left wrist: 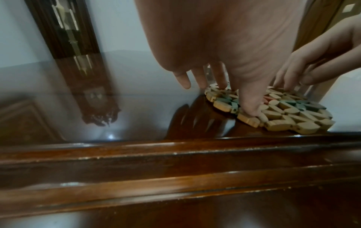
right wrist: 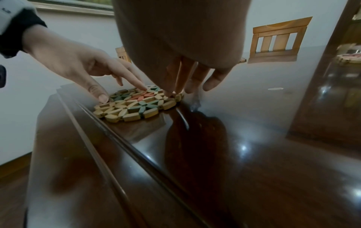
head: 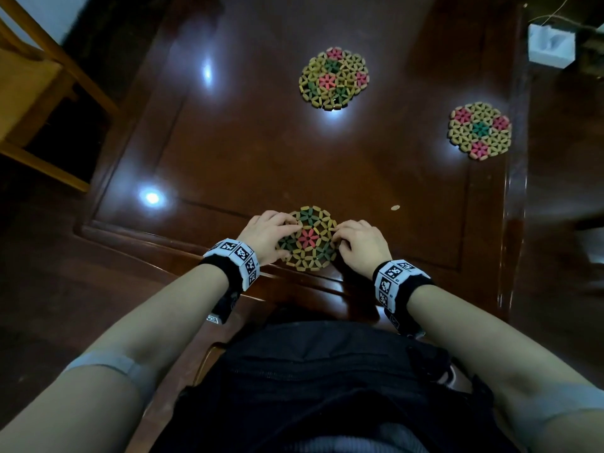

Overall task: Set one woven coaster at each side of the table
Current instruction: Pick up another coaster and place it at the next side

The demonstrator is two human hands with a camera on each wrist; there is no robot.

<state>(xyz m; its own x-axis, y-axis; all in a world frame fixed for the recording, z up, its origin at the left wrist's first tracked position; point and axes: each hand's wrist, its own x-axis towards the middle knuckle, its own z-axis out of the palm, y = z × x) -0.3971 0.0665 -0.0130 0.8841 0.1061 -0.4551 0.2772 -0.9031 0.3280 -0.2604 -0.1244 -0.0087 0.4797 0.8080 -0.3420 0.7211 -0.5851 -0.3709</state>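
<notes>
Both hands meet on the near coaster (head: 309,238): the left hand (head: 266,238) lays spread fingertips and its thumb on the coaster's left rim, and the right hand (head: 361,245) presses straight fingertips on its right rim, neither curling around it. This coaster lies flat on the dark glossy table (head: 248,152), just inside the moulded near edge (head: 157,238). Beyond it, bare polished wood runs to the far coaster (head: 334,78), well apart. The right coaster (head: 479,130) sits off to its right, close to the table's right edge. Left of the near coaster the tabletop lies open toward a wooden chair (head: 36,93).
</notes>
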